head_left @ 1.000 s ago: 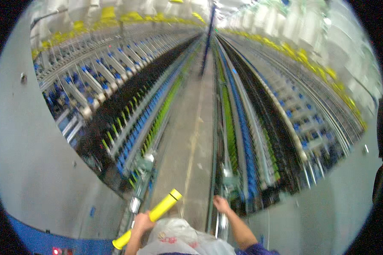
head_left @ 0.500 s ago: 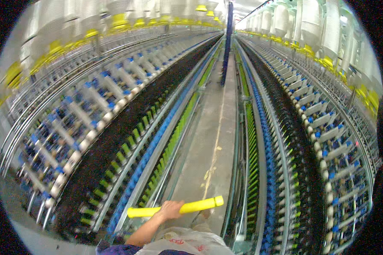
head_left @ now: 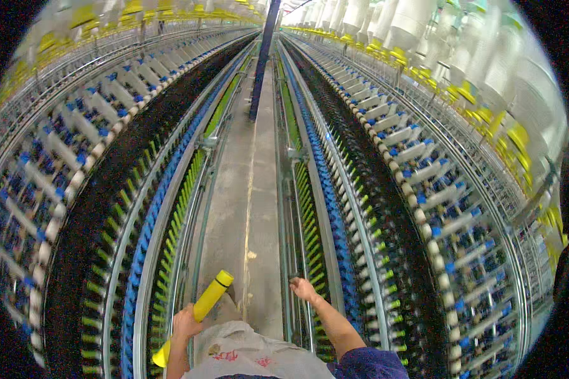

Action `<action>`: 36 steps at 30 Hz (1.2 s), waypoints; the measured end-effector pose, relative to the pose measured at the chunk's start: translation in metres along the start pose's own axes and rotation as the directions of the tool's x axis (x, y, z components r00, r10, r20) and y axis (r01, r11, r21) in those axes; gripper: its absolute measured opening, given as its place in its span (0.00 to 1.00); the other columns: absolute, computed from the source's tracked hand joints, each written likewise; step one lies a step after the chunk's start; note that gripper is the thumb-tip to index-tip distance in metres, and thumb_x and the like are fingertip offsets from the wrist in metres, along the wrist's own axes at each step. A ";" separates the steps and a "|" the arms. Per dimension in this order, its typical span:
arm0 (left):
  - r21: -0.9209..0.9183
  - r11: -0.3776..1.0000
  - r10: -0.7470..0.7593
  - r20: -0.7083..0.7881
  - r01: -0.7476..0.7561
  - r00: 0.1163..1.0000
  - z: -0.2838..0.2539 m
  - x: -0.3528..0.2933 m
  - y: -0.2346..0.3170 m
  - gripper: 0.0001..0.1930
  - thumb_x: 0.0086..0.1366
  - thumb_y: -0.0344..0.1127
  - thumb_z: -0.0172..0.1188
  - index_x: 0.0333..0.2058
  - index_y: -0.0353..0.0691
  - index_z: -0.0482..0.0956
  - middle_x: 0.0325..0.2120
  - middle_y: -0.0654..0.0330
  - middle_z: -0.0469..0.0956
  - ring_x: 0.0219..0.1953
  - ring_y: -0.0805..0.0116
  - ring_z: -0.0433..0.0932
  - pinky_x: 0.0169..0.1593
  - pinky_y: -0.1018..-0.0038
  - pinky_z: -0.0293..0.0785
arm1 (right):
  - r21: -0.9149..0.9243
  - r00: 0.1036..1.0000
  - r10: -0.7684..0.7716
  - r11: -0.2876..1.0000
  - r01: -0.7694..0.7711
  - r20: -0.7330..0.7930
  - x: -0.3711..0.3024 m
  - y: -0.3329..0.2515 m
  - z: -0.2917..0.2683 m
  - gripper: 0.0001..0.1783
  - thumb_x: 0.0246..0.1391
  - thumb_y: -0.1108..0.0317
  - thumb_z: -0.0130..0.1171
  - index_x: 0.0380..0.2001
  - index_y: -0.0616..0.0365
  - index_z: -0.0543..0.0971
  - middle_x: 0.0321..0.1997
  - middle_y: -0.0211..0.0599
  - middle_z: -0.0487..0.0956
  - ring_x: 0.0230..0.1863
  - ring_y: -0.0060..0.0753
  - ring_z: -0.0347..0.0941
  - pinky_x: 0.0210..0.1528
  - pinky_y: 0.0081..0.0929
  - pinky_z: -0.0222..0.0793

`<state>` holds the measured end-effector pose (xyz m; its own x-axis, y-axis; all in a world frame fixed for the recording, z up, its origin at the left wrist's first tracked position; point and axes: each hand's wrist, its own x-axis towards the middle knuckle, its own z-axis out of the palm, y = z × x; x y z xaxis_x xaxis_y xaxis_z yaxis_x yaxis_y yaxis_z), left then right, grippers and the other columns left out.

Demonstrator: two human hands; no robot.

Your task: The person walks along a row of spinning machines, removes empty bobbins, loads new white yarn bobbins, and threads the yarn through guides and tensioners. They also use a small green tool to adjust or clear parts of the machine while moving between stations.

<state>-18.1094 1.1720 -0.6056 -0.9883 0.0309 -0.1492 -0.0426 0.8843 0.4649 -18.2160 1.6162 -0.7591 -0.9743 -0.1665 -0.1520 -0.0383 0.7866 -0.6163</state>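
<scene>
My left hand (head_left: 185, 323) is wrapped round a bright yellow tube (head_left: 214, 295) with a dark ring near its upper end. The tube slants, its upper end pointing away and to the right, its lower end behind my left wrist. My right hand (head_left: 304, 288) reaches over the near rail of the right-hand spinning frame (head_left: 373, 252). Its fingers are curled together, with a small dark spot at their tips that I cannot make out. A row of green bobbins (head_left: 311, 243) runs beside that hand.
A grey aisle floor (head_left: 231, 196) runs between two long spinning frames, the left one (head_left: 117, 252) close on my left. A dark blue post (head_left: 263, 66) rises farther along. White roving packages (head_left: 417, 28) with yellow parts hang above. A pale apron (head_left: 253, 354) covers my front.
The view has swung to the right. The tube has turned from nearly level to steeply slanted in my left hand and moved left. My right hand has come into view at the right-hand frame.
</scene>
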 end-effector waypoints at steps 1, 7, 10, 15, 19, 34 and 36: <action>0.002 0.999 -0.032 0.014 0.032 0.999 0.000 0.044 -0.003 0.28 0.42 0.48 0.66 0.41 0.40 0.72 0.28 0.47 0.79 0.31 0.46 0.78 0.36 0.56 0.74 | 0.035 0.998 0.068 0.997 -0.068 0.001 0.039 -0.004 -0.010 0.18 0.54 0.59 0.52 0.42 0.59 0.76 0.37 0.50 0.78 0.39 0.51 0.74 0.40 0.40 0.70; -0.078 0.976 0.200 -0.038 -0.203 0.979 -0.030 0.313 0.028 0.35 0.45 0.58 0.64 0.49 0.43 0.69 0.30 0.50 0.79 0.30 0.48 0.79 0.34 0.58 0.75 | 0.007 0.866 0.339 0.930 -0.368 0.366 0.118 0.075 -0.001 0.19 0.58 0.59 0.49 0.49 0.59 0.72 0.39 0.43 0.77 0.40 0.36 0.73 0.39 0.31 0.67; -0.013 0.927 0.375 -0.034 -0.376 0.926 -0.053 0.441 0.071 0.36 0.44 0.58 0.65 0.50 0.44 0.69 0.32 0.52 0.79 0.33 0.51 0.78 0.35 0.59 0.74 | 0.182 0.578 0.702 0.558 -0.809 0.416 0.104 0.136 -0.016 0.18 0.58 0.60 0.48 0.46 0.60 0.74 0.35 0.41 0.78 0.35 0.43 0.73 0.34 0.34 0.68; -0.003 0.795 0.601 0.146 -0.607 0.786 -0.061 0.641 0.152 0.32 0.44 0.54 0.65 0.47 0.45 0.70 0.33 0.53 0.79 0.37 0.53 0.77 0.39 0.61 0.73 | -0.002 0.479 0.829 0.501 -0.865 0.290 0.119 0.184 -0.068 0.19 0.56 0.58 0.49 0.44 0.61 0.74 0.34 0.44 0.77 0.34 0.46 0.73 0.34 0.38 0.68; 0.084 0.841 0.498 0.268 -0.535 0.825 -0.031 0.795 0.224 0.29 0.40 0.56 0.68 0.36 0.43 0.74 0.26 0.49 0.77 0.33 0.47 0.77 0.36 0.54 0.70 | 0.056 0.499 0.851 0.497 -0.866 0.165 0.214 0.187 -0.085 0.20 0.55 0.56 0.50 0.42 0.61 0.74 0.34 0.47 0.77 0.34 0.48 0.73 0.34 0.41 0.68; -0.211 0.285 0.924 0.321 -0.935 0.209 0.046 1.207 0.507 0.35 0.41 0.62 0.66 0.39 0.39 0.70 0.21 0.47 0.75 0.27 0.45 0.74 0.32 0.54 0.68 | 0.183 0.710 0.530 0.841 -0.509 -0.463 0.726 0.125 -0.429 0.19 0.55 0.59 0.50 0.49 0.52 0.71 0.37 0.49 0.77 0.38 0.51 0.74 0.38 0.43 0.69; -0.172 0.068 0.958 0.285 -0.983 0.017 0.037 1.259 0.562 0.39 0.41 0.66 0.64 0.43 0.39 0.70 0.21 0.48 0.75 0.26 0.47 0.75 0.31 0.55 0.68 | 0.315 0.604 0.612 0.787 -0.530 -0.510 0.742 0.121 -0.448 0.19 0.55 0.59 0.51 0.49 0.53 0.73 0.37 0.48 0.78 0.39 0.49 0.75 0.40 0.41 0.70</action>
<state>-19.3718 1.7256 -0.5646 -0.0154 0.9809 0.1941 0.9433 -0.0501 0.3282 -19.0434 1.8547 -0.6002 -0.7257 0.6840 -0.0743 0.5565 0.5200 -0.6481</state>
